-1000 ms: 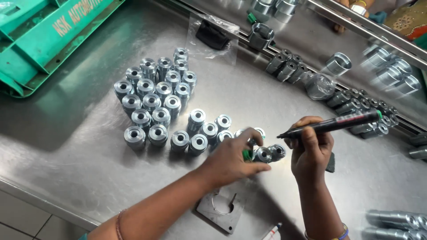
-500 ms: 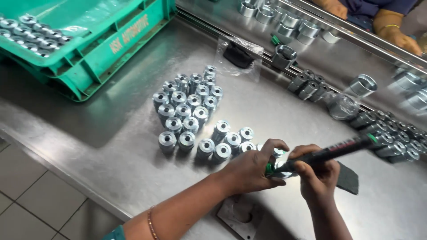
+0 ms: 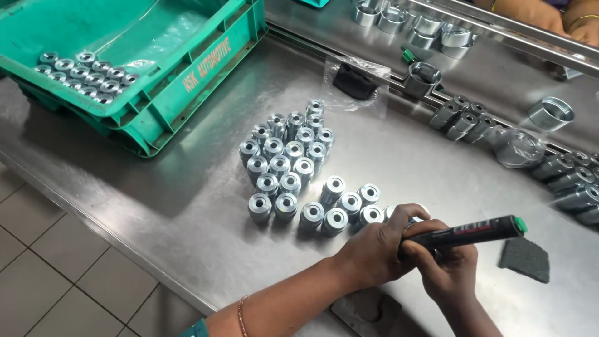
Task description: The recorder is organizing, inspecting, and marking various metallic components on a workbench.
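A: Near the front edge of the tabletop (image 3: 187, 249), what's up w/ the hands?

B: Left hand (image 3: 374, 253) is curled round a small metal bush, mostly hidden under the fingers, so can't tell the exact grip. Right hand (image 3: 446, 268) has fingers pressed tight on a black marker (image 3: 468, 232), green end pointing to the right edge, tip down by the left hand.

A: How far along, you reckon?

B: Hard to say. Approx. two dozen bushes (image 3: 293, 168) stand upright mid-table, touching in rows, just beside the left hand. Can't see marks on any. More sit in the green crate (image 3: 206, 81) at the back-left corner.

A: So, lots left?

B: Prob. yes, if each gets marked; the cluster looks untouched.

A: Other stuff?

B: Grey pad (image 3: 525, 257) right of the marker, larger sleeves (image 3: 462, 118) along the back edge.
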